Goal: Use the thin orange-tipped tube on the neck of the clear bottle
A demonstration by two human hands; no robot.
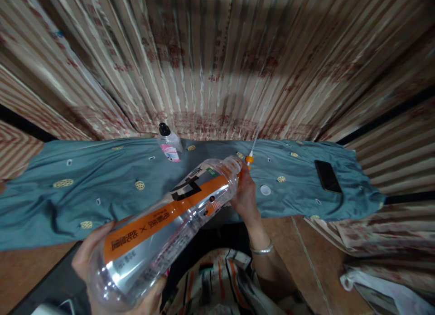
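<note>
A large clear plastic bottle (163, 215) with an orange and silver label lies tilted across the view, its uncapped neck pointing up and to the right. My left hand (90, 256) is closed around its wide base, partly hidden behind it. At the neck end, my right hand (246, 195) is closed against the bottle, fingers mostly out of sight. Just beyond those fingertips is an orange nozzle piece (249, 159) with a thin pale tube; I cannot tell whether the right hand touches it. A small round white cap (265, 190) lies on the cloth to the right.
A blue-green cloth (210, 152) with pineapple prints covers the long surface. Towards its back edge stands a small clear bottle (171, 145) with a black cap and pink label. At the right lies a black phone (327, 176). Striped curtains (217, 56) hang behind and at both sides.
</note>
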